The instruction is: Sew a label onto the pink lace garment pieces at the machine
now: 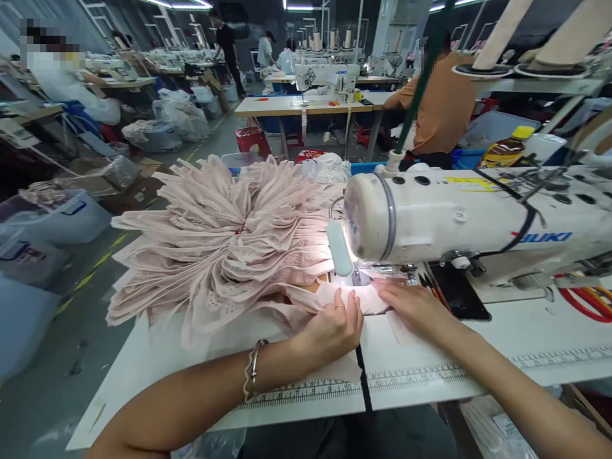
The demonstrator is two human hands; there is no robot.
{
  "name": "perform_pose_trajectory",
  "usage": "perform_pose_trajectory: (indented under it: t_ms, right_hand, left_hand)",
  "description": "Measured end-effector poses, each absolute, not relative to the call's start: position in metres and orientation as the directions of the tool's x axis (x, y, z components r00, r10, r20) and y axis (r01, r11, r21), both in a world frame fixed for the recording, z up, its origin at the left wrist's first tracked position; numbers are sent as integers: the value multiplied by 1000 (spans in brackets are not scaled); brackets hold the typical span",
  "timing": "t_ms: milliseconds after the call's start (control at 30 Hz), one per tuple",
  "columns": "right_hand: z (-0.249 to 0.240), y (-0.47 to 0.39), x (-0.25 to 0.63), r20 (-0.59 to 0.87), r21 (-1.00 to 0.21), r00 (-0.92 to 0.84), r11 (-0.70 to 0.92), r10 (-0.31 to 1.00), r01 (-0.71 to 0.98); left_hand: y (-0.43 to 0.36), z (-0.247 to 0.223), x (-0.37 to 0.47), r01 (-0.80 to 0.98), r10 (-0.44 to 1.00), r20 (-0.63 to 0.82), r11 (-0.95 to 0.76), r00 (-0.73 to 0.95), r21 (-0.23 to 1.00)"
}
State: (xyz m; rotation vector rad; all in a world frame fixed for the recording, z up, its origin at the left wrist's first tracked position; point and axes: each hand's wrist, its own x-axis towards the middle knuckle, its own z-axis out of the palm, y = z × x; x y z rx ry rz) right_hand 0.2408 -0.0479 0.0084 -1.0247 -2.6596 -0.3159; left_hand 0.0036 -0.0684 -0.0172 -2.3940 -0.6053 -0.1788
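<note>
A pale pink fabric piece (368,298) lies at the needle area of a white sewing machine (459,217). My left hand (337,325), with a ring and a bracelet at the wrist, pinches the fabric's near edge between thumb and fingers. My right hand (414,306) rests on the fabric's right end, fingers stretched toward the presser foot (356,275); its fingertips are partly hidden. A lit lamp (339,248) hangs beside the machine head. To the left spreads a large tied bundle of pink fabric pieces (229,236).
Printed ruler markings (430,377) run along the table's front edge. A dark phone-like slab (459,293) and red-handled scissors (586,305) lie at right. Blue-white bins (62,217) stand on the floor at left. A person in orange (444,102) sits ahead.
</note>
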Motion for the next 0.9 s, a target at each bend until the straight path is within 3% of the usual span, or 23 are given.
perform_pose_trajectory:
  t_ms: [100,233,367,567,633,833,900]
  right_hand:
    - [11,-44,239,238,57,-678,687,696,725]
    - [4,-48,220,335,130,-549,540,766,832]
    - [-10,-52,200,358,74,-456,462,815,884]
    - [-9,-56,189,359,255,-444,372,821,893]
    - [-6,-54,189,344,254,-442,371,829,893]
    - [-4,-34,197,159,-161,-355,379,921,911]
    - [-7,-30,196,172,-263,-311,348,935,900]
  left_hand:
    - [-65,-14,0,493,429,251,-680,868,-543]
    - [-64,-12,-1,523,439,283,-710,853,-473]
    - [-65,-16,-3,559,468,306,-711,829,-426]
    - [-64,-19,-3,576,519,251,-719,817,-389]
    - [-63,-17,-3,578,523,246,-731,816,-361]
    - [-59,-12,-4,560,490,280,-770,826,-305]
    - [-55,-9,-7,563,497,275,-777,823,-283]
